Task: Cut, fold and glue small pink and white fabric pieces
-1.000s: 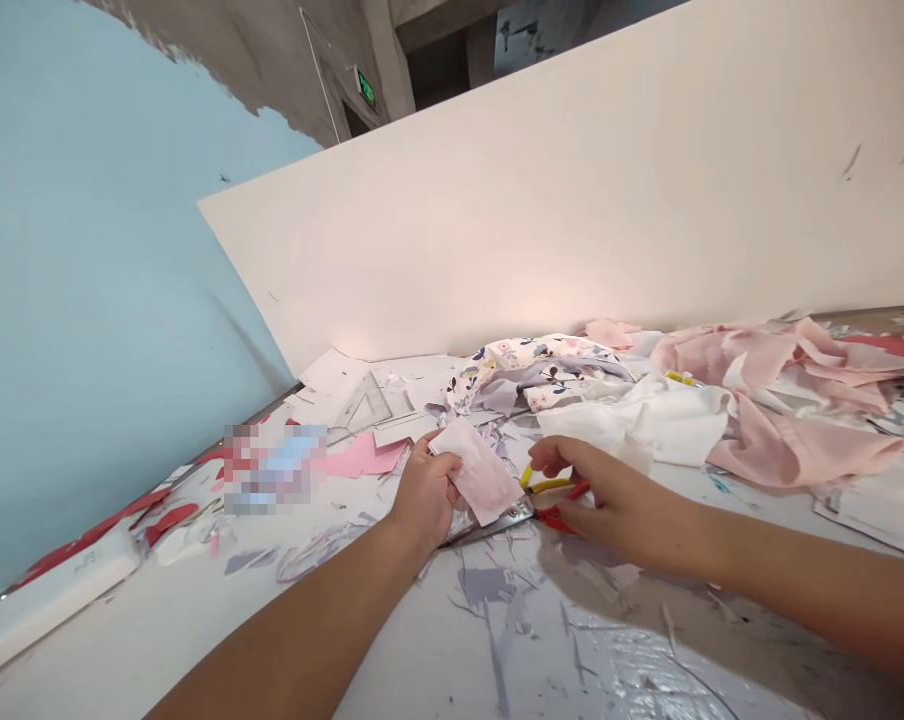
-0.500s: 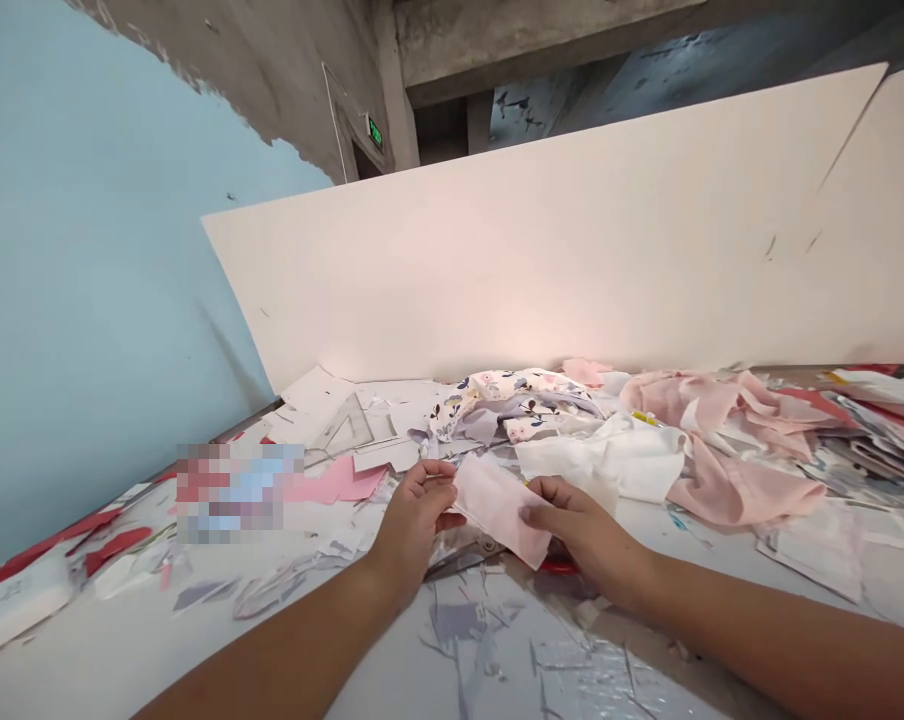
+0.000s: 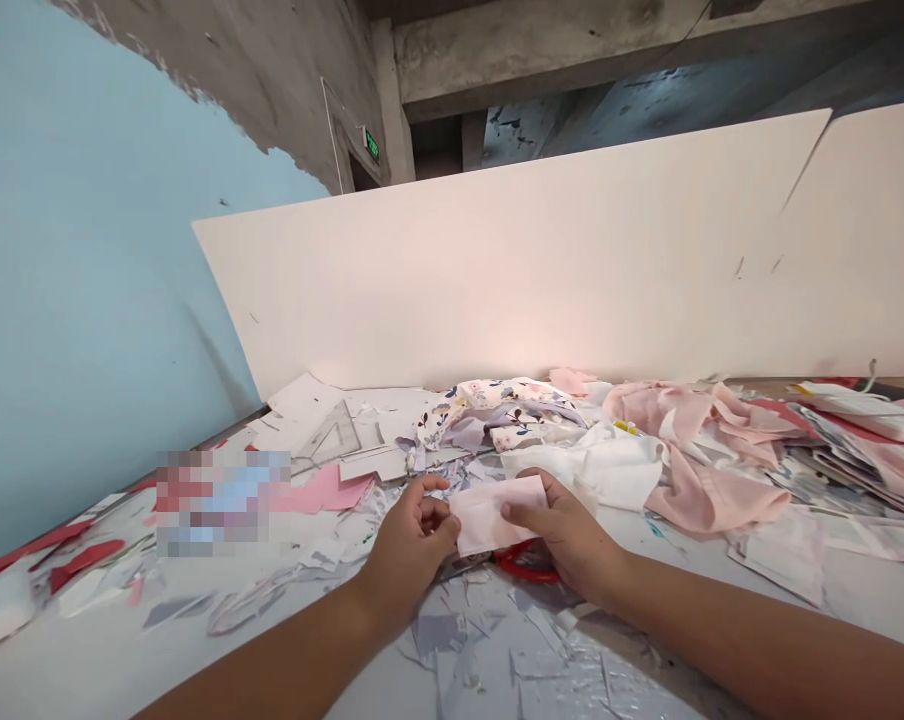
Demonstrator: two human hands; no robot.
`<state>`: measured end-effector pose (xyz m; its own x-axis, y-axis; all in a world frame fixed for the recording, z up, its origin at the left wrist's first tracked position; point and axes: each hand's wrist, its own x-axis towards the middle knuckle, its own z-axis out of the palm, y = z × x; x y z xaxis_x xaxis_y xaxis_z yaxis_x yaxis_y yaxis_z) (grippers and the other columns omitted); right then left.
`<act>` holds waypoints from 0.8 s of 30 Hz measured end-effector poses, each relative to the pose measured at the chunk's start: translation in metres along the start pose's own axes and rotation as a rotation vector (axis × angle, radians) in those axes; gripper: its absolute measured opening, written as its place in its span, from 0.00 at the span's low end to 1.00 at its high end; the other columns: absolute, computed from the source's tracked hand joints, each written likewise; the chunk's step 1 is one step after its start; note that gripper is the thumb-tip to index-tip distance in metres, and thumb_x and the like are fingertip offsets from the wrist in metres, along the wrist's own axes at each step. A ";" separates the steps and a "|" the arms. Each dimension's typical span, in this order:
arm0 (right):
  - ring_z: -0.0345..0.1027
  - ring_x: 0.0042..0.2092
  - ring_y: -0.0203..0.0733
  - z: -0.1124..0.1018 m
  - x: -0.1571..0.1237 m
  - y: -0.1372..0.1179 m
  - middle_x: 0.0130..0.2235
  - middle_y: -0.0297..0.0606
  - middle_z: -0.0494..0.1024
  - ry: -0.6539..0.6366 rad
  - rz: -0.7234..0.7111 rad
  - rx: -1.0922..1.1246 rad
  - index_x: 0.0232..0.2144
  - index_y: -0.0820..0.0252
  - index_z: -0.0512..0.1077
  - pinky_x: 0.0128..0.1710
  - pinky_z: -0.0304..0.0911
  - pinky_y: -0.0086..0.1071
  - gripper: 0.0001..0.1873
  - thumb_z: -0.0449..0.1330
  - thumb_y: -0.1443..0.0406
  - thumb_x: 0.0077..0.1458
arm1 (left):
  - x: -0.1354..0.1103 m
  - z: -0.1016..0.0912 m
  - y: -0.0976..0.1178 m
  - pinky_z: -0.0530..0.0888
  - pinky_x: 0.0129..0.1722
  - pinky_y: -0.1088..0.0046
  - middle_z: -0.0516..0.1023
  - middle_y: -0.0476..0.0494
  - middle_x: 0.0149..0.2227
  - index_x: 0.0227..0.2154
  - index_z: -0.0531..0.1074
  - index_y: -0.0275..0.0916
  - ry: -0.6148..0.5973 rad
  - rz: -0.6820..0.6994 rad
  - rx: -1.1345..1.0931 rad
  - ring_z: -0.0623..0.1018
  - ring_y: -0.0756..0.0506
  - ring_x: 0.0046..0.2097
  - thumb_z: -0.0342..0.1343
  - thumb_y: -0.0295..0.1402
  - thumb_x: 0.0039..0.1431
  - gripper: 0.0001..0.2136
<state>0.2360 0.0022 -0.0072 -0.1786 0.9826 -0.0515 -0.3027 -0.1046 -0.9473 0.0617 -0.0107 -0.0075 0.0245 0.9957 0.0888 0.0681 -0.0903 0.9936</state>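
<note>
While in right grip (image 3: 574,532), pale pink piece (image 3: 486,512)

A white table (image 3: 84,665) bears scattered scraps (image 3: 179,609), floral fabric (image 3: 489,393), white cloth (image 3: 623,466) and pink cloth (image 3: 722,498).

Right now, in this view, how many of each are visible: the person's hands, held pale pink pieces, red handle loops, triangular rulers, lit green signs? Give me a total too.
Hands: 2 (left hand, right hand)
Held pale pink piece: 1
Red handle loop: 1
Triangular ruler: 1
Lit green sign: 1
Total: 6
</note>
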 end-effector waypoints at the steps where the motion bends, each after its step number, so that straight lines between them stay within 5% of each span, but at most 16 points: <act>1: 0.68 0.26 0.36 -0.001 0.000 0.001 0.23 0.27 0.72 -0.001 -0.013 -0.013 0.31 0.56 0.60 0.26 0.64 0.29 0.18 0.65 0.67 0.38 | -0.001 0.000 -0.002 0.63 0.23 0.80 0.66 0.55 0.24 0.41 0.61 0.43 0.008 0.026 0.025 0.65 0.56 0.22 0.53 0.31 0.49 0.15; 12: 0.68 0.22 0.36 0.007 -0.008 0.001 0.25 0.30 0.72 0.081 -0.001 -0.139 0.35 0.58 0.59 0.21 0.66 0.31 0.21 0.66 0.67 0.39 | -0.005 0.003 -0.003 0.60 0.21 0.81 0.60 0.58 0.21 0.36 0.61 0.43 0.081 0.098 0.057 0.62 0.55 0.21 0.52 0.28 0.47 0.11; 18: 0.69 0.23 0.38 0.009 -0.009 0.000 0.26 0.31 0.72 0.104 0.008 -0.153 0.35 0.58 0.59 0.19 0.67 0.32 0.21 0.65 0.66 0.40 | -0.002 0.001 -0.005 0.63 0.23 0.80 0.65 0.56 0.24 0.38 0.60 0.43 0.053 0.045 -0.091 0.64 0.55 0.22 0.50 0.28 0.48 0.13; 24: 0.69 0.23 0.37 0.010 -0.010 0.000 0.25 0.32 0.74 0.104 0.005 -0.158 0.34 0.58 0.61 0.20 0.67 0.30 0.21 0.66 0.67 0.39 | 0.002 0.003 -0.006 0.63 0.26 0.81 0.64 0.54 0.25 0.36 0.61 0.42 0.140 0.124 0.024 0.65 0.54 0.26 0.53 0.31 0.48 0.11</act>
<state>0.2285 -0.0093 -0.0031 -0.0797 0.9935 -0.0806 -0.1500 -0.0919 -0.9844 0.0644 -0.0086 -0.0137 -0.1051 0.9695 0.2215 0.0969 -0.2117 0.9725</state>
